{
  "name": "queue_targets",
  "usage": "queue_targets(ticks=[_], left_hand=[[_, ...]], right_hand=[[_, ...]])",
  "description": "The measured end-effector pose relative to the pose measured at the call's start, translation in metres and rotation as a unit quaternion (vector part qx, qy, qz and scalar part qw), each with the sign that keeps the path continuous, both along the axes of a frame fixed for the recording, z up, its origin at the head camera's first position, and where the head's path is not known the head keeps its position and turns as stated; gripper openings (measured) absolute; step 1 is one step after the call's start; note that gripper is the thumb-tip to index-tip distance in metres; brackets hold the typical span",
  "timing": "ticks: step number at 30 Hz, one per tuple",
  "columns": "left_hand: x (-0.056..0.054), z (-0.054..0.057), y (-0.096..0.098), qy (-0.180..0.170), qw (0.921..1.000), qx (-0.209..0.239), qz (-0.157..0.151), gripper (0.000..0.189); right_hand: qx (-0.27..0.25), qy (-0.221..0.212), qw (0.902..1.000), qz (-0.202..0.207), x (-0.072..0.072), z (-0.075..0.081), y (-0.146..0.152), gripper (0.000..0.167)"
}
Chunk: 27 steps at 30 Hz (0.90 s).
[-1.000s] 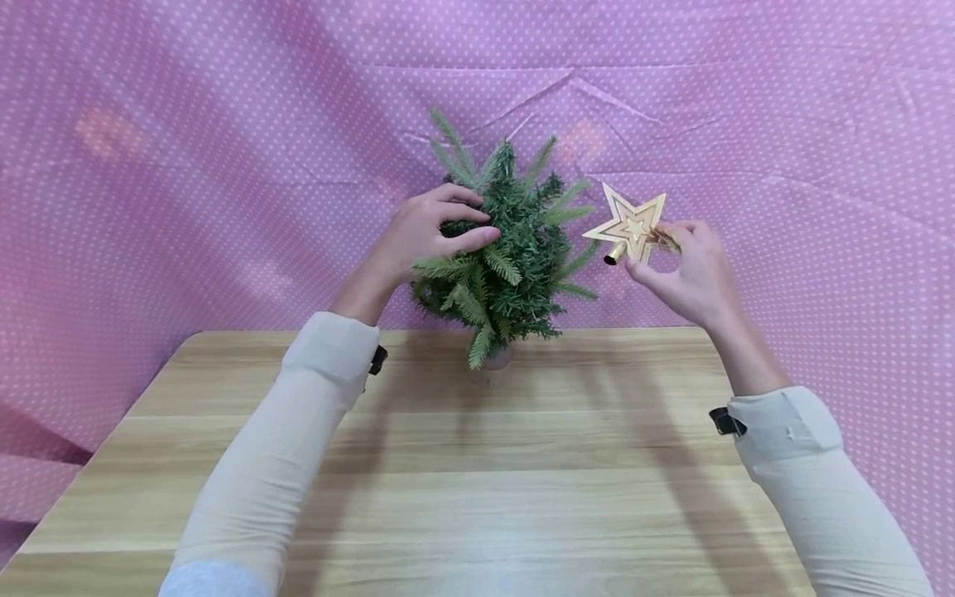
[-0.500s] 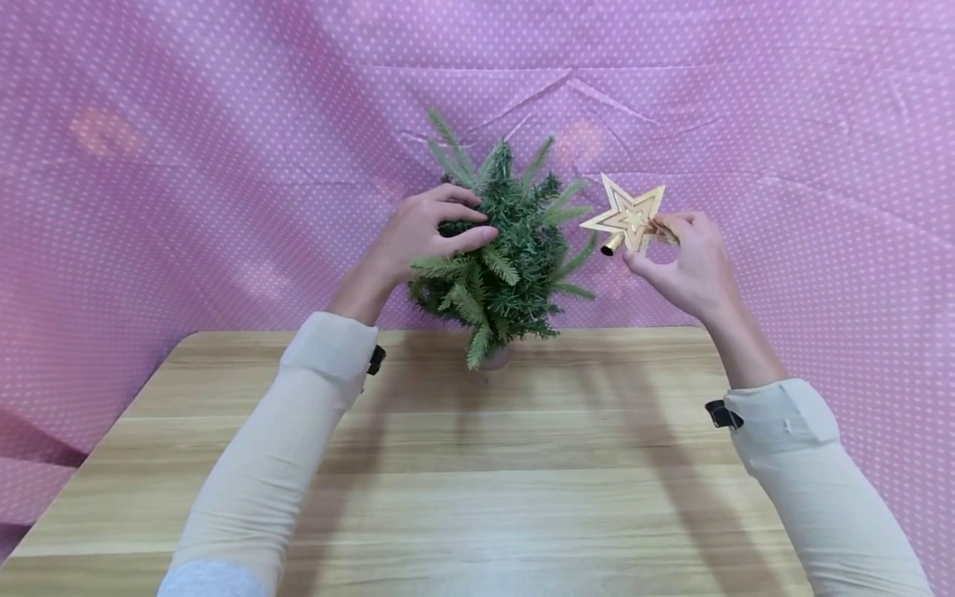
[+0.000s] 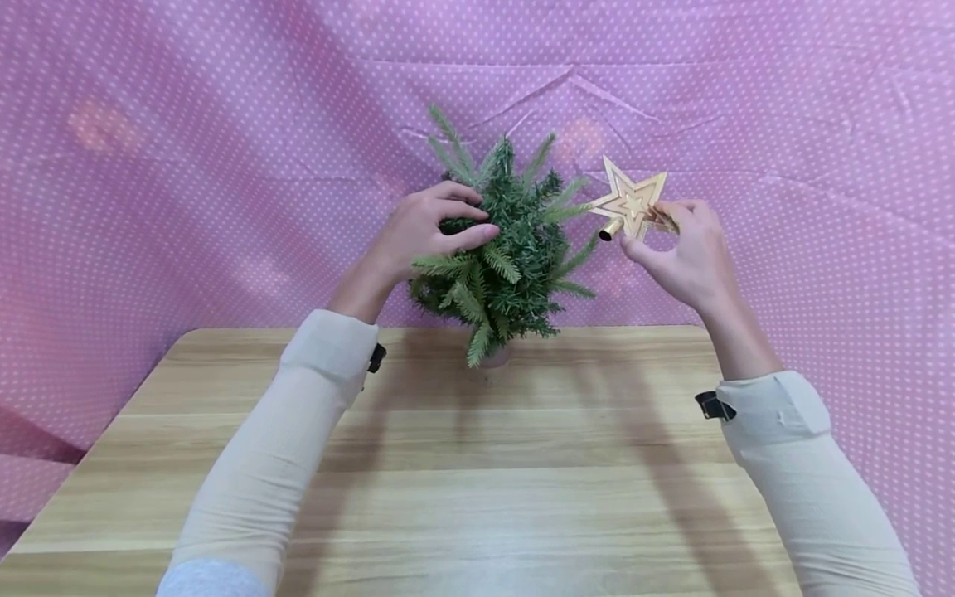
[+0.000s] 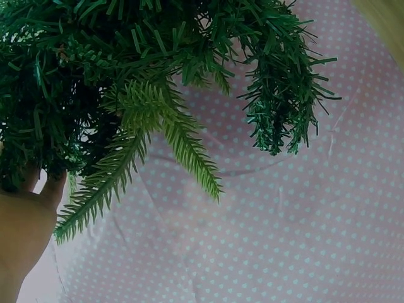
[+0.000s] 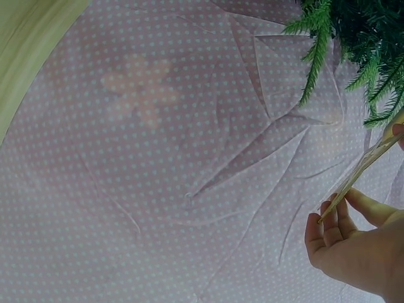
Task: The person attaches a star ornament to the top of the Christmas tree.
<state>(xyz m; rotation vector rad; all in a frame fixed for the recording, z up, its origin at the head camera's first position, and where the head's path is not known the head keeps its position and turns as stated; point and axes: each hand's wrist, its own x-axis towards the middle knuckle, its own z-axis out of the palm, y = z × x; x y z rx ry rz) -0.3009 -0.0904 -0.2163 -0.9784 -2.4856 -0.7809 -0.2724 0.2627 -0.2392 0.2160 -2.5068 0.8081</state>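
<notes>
A small artificial Christmas tree (image 3: 525, 249) stands upright on the table, green and bushy, its foot mostly covered by foliage. My left hand (image 3: 436, 228) holds its upper left side, thumb and fingers on either side of some foliage; in the left wrist view that hand (image 4: 25, 227) is partly lost behind needles. To the right of the tree, my right hand (image 3: 686, 253) pinches a gold star tree topper (image 3: 630, 203) by its right side. A short tube with a dark open end points down and left from the star. Edge-on, the star (image 5: 356, 173) looks thin in the right wrist view.
The wooden table (image 3: 477, 489) extends toward me from the tree. Close behind it hangs a pink polka-dot cloth (image 3: 298, 124), which also runs down both sides. Branch tips on the tree's right overlap the star's left point in the head view.
My right hand has raised the star slightly, so its left point now overlaps the branch tips in view. The left hand and the tree stay nearly still.
</notes>
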Motion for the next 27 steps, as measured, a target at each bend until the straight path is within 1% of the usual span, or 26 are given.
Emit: queue_targets(ticks=[7, 17, 27], left_hand=[[-0.001, 0.000, 0.000, 0.003, 1.0000, 0.004, -0.006, 0.045], [0.000, 0.000, -0.001, -0.007, 1.0000, 0.004, -0.004, 0.046], [-0.002, 0.000, -0.001, -0.003, 1.0000, 0.001, -0.004, 0.046]], right_hand=[[-0.007, 0.005, 1.0000, -0.005, -0.002, 0.002, -0.004, 0.071], [-0.026, 0.006, 0.9996, -0.013, -0.005, 0.007, -0.010, 0.074], [-0.036, 0.015, 0.9991, -0.018, -0.007, 0.011, -0.018, 0.076]])
